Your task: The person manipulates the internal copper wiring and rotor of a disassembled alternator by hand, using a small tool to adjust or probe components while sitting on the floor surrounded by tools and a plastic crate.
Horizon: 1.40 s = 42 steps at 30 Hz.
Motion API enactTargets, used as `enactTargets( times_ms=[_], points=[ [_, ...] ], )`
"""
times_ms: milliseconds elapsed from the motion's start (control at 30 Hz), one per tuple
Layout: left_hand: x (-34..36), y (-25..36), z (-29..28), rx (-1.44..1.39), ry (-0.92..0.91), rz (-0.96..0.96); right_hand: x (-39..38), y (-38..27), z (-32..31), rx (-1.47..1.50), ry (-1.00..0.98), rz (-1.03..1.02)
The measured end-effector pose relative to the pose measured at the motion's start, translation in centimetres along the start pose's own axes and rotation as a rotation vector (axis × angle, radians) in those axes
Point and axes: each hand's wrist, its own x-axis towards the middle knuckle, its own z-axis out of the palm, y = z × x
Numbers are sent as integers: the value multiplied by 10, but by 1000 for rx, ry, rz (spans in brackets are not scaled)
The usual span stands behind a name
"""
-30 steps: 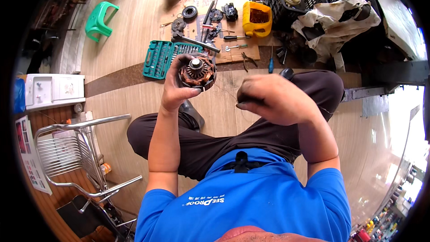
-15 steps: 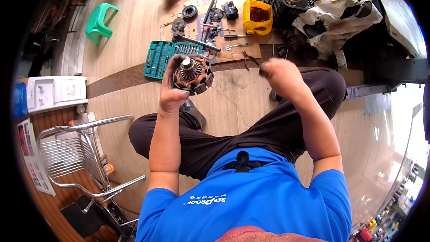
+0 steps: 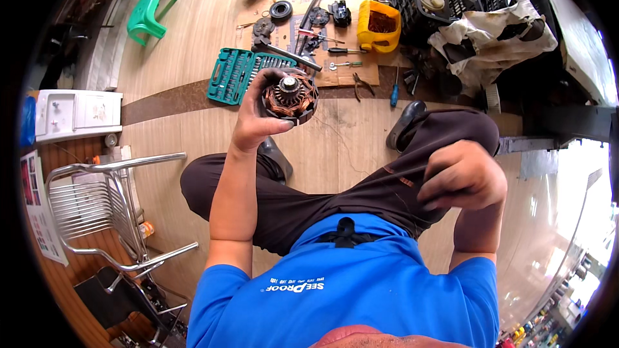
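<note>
My left hand [image 3: 255,113] grips a motor armature [image 3: 290,98] with copper windings and dark outer segments, its shaft end facing up. The thumb presses its near side and the fingers curl round the left edge. From the armature a fine wire [image 3: 342,142] trails down toward my right leg; where it ends I cannot make out. My right hand [image 3: 465,177] is raised over my right thigh, fingers curled closed and slightly blurred. Whatever it may hold is hidden.
Beyond my hands lie a green socket set [image 3: 229,77], pliers [image 3: 361,87], a blue-handled screwdriver [image 3: 394,93] and several motor parts on cardboard [image 3: 351,77]. A yellow cut-open container [image 3: 379,26] stands beside black crates [image 3: 429,0]. A green stool [image 3: 148,16] and metal chair [image 3: 97,212] are left.
My right hand has drawn back toward me and to the right, uncovering the blue-handled screwdriver. The armature has tilted and shifted slightly right and away in my left hand.
</note>
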Motion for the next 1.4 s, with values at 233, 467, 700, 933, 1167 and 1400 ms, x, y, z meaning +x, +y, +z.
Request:
enactTargets(
  times_ms=[233,467,700,933,1167,1400],
  points=[
    [-2,5,-1,-159,-75,-87,-2,23,-4,-167,1150,354],
    [-4,0,1,-429,-68,-72,-10,110,19,-524,677,685],
    [-4,7,-9,-463,-158,-20,-16,124,24,-554,744,635],
    [-1,15,-11,-304,134,143,-46,93,33,-693,257,687],
    [3,21,-14,49,237,116,-56,9,13,33,-141,249],
    [1,15,-19,-107,6,7,-119,6,-33,-151,1053,412]
  ],
)
